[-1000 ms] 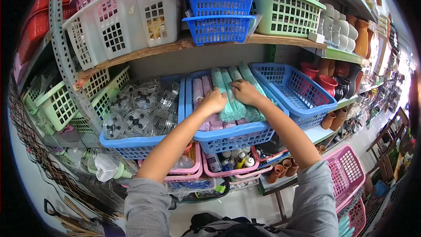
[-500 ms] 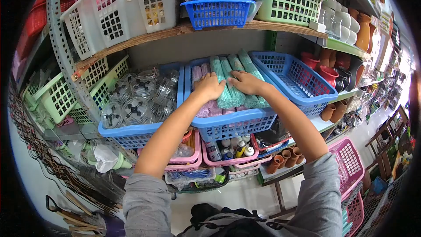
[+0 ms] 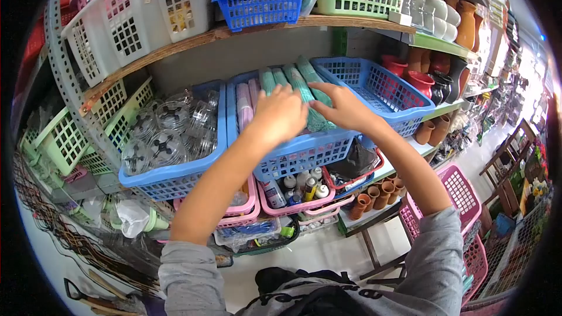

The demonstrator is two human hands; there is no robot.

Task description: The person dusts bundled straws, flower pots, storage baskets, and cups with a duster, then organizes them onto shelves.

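Observation:
Green bundles (image 3: 300, 86) in clear wrapping lie side by side in a blue basket (image 3: 304, 155), with pinkish-purple bundles (image 3: 244, 105) at their left. My left hand (image 3: 280, 114) is over the front of the basket, slightly blurred; its fingertips are hidden and its grip is unclear. My right hand (image 3: 341, 107) is at the right side of the green bundles, thumb and fingers apart, nearest the rightmost bundle.
A blue basket of clear round plastic items (image 3: 167, 137) stands at the left, another blue basket (image 3: 380, 90) at the right. Above runs a wooden shelf edge (image 3: 234, 30). Pink baskets (image 3: 293, 206) with bottles and clay pots (image 3: 383, 193) sit below.
The view has shifted, so the shelves appear farther left. My left hand has come off the bundles toward the basket's front, and my right hand's fingers have spread.

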